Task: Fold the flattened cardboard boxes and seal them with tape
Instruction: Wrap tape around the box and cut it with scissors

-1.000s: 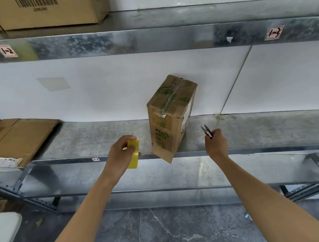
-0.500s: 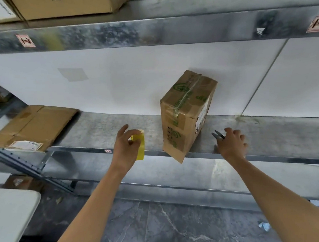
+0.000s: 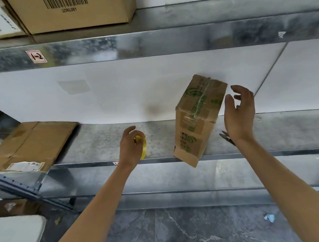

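Observation:
A small taped cardboard box point(image 3: 197, 121) with green print stands upright on the metal shelf point(image 3: 99, 144), one bottom corner hanging over the front edge. My left hand point(image 3: 130, 148) holds a yellow tape roll point(image 3: 143, 147) just above the shelf, left of the box. My right hand point(image 3: 239, 112) is raised beside the box's right side, fingers spread, holding nothing and not touching the box. Small black snips point(image 3: 226, 136) lie on the shelf, partly hidden behind my right wrist.
A stack of flattened cardboard point(image 3: 30, 144) lies at the shelf's left end. Large boxes point(image 3: 73, 11) sit on the shelf above. A white table corner point(image 3: 13, 241) shows at the bottom left. Grey floor lies below.
My right hand has laid the snips on the shelf and risen open beside the box. My left hand still holds the tape roll. The view shifted left.

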